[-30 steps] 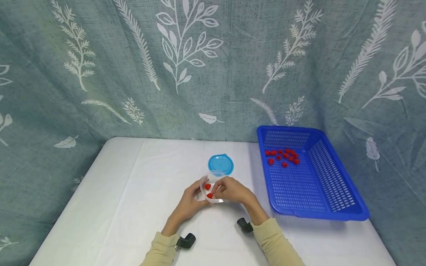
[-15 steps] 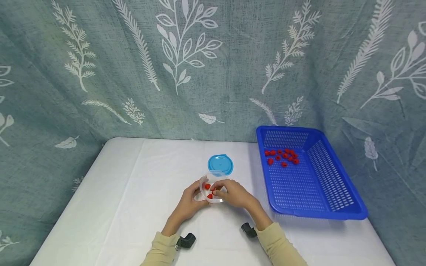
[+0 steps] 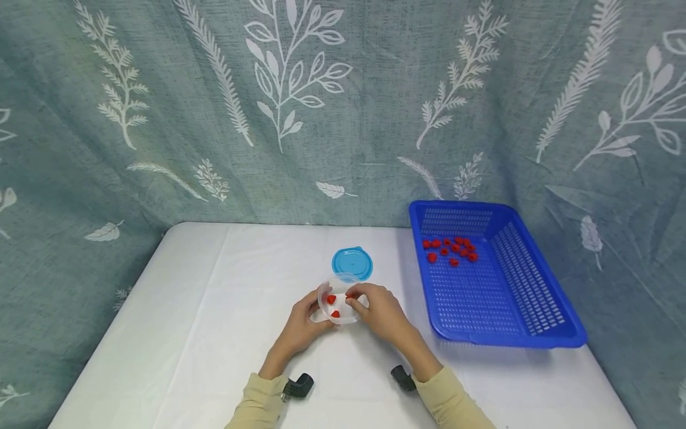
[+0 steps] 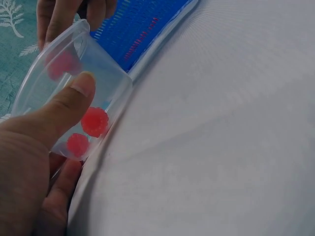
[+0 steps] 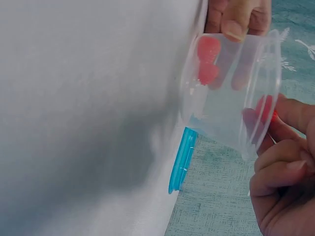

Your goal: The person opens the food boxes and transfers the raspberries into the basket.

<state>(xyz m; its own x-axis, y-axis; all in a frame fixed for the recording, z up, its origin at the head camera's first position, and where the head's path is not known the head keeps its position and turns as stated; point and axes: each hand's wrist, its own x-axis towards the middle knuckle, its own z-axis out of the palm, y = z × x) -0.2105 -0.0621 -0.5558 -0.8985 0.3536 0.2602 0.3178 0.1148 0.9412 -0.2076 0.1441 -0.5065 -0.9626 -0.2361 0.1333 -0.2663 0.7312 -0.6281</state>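
Observation:
My left hand [image 3: 302, 325] holds a clear plastic tub [image 3: 345, 319] round its side, thumb against the outer wall. Two red raspberries [image 4: 94, 122] lie at the bottom of the tub, seen through its wall. Just inside the tub's mouth, my right hand [image 3: 383, 313] pinches another raspberry [image 5: 265, 107] between thumb and fingertips. That berry shows only as a blur through the plastic in the left wrist view. Behind the tub, a round blue lid [image 3: 352, 263] lies on the white table.
To the right stands a large blue perforated basket [image 3: 498, 341], with several raspberries [image 3: 454, 262] gathered in its far left part. A white cloth covers the table [image 3: 214, 345]. Behind it hangs a green leaf-patterned curtain [image 3: 321, 149].
My right hand has drawn back from deep in the tub towards its right rim, with a raspberry between its fingers. The left hand keeps its hold on the tub.

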